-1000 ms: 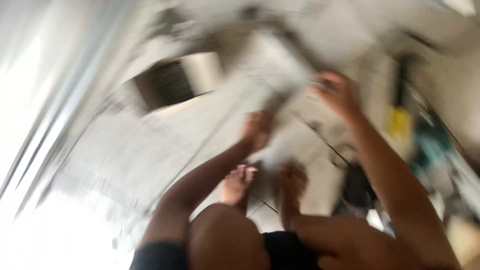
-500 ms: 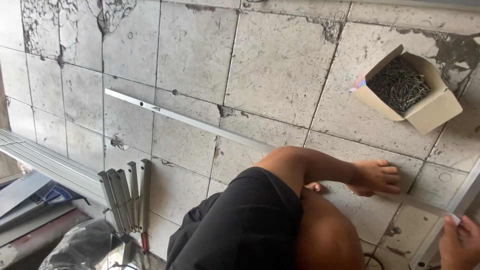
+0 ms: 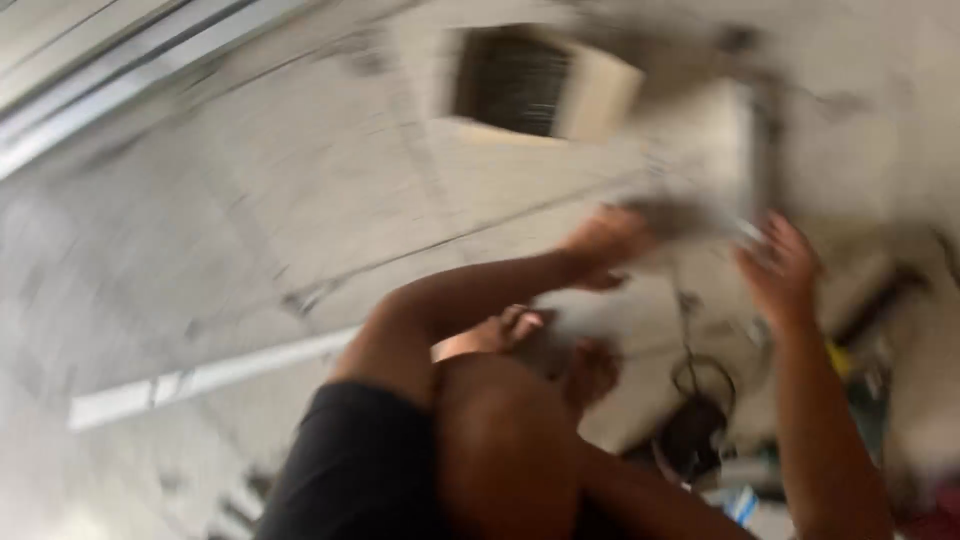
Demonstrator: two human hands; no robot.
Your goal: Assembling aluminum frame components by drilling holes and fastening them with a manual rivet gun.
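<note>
Above hands, open cardboard box (image 3: 545, 85), dark contents blurred; left hand (image 3: 605, 245), right hand (image 3: 780, 270) grips indiscernible.

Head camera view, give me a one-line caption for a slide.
Blurred look down: both hands, left hand and right hand, reach toward a pale metal piece on a tiled floor.
</note>
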